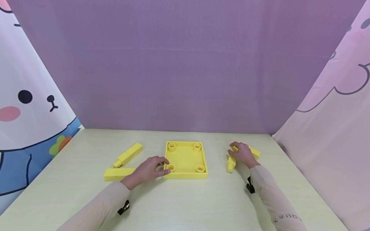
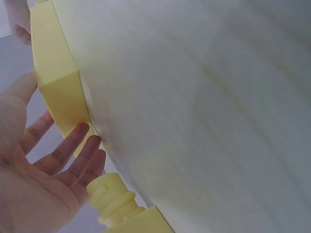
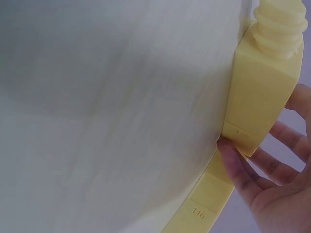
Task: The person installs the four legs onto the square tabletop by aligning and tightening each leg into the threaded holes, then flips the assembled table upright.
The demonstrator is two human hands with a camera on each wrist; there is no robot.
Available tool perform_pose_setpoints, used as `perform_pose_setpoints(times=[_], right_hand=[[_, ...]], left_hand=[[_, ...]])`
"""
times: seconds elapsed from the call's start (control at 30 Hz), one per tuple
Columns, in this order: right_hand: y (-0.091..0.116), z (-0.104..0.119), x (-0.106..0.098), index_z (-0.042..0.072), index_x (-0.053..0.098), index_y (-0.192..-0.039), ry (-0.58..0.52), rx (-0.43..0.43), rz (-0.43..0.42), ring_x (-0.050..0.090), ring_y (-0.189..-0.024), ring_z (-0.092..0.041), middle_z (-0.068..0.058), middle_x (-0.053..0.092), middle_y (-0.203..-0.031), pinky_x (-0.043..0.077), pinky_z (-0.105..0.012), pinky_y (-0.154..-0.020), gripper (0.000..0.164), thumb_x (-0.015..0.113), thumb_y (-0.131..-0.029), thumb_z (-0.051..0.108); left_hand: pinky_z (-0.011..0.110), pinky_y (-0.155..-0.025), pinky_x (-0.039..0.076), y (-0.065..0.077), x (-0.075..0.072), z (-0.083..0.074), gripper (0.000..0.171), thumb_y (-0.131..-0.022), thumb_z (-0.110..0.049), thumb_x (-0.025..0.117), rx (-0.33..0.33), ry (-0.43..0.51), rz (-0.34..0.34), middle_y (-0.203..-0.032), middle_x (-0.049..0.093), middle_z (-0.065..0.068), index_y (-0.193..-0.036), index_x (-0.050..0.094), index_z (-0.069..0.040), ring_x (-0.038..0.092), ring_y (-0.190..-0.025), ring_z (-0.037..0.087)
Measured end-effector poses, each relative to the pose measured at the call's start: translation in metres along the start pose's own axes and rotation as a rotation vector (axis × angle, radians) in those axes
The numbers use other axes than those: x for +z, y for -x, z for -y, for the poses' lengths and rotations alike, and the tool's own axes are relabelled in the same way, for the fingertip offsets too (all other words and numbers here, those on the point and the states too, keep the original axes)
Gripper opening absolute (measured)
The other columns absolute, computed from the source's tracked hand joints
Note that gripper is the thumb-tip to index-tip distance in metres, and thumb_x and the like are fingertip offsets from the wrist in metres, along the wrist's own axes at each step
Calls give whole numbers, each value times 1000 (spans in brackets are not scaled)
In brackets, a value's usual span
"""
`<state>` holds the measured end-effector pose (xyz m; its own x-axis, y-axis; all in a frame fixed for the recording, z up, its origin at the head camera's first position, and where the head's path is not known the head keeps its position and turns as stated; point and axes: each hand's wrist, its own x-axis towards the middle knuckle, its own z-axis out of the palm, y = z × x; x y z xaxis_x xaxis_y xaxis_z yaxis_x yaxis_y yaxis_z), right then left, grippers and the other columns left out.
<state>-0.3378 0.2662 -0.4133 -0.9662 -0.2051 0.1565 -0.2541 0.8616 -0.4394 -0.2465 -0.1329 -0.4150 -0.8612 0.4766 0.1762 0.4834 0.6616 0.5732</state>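
Note:
A yellow square toy tabletop (image 1: pixel 185 157), rimmed and with a round socket in each corner, lies in the middle of the table. At its near left corner my left hand (image 1: pixel 148 168) touches the rim, its fingers loosely bent; the left wrist view shows the fingertips along the tabletop's side wall (image 2: pixel 58 68). My right hand (image 1: pixel 244 154) pinches a yellow table leg (image 1: pixel 230 164) with a screw-threaded end. In the right wrist view its fingers are around the plain end of that leg (image 3: pixel 260 92). Another yellow leg (image 1: pixel 255 152) lies partly hidden behind the right hand.
Two more yellow legs lie left of the tabletop: a slanted leg (image 1: pixel 130 154) with its thread towards me, and a sideways leg (image 1: pixel 118 174) partly behind my left wrist. A purple cloth (image 1: pixel 179 70) stands at the back of the pale table (image 1: pixel 185 205), with printed cloths at both sides.

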Motion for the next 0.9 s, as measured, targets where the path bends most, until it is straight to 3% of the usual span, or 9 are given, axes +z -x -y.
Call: perform_pose_setpoints(times=[0.67, 0.9], right_hand=[[5, 4, -3, -2, 57, -114, -42, 65, -47, 51, -109, -39, -24, 57, -118, 41, -51, -91, 36, 60, -85, 19], [6, 6, -3, -1, 57, -113, -40, 47, -85, 53, -103, -37, -22, 59, -114, 43, -49, -86, 34, 61, -84, 18]], left_hand=[[40, -84, 48, 0, -1, -1, 32, -84, -35, 64, -6, -15, -4, -103, 64, 3, -104, 63, -10, 59, -99, 23], [41, -84, 48, 0, -1, -1, 32, -84, -36, 64, -16, -9, -3, -103, 64, 3, -104, 63, -10, 58, -99, 24]])
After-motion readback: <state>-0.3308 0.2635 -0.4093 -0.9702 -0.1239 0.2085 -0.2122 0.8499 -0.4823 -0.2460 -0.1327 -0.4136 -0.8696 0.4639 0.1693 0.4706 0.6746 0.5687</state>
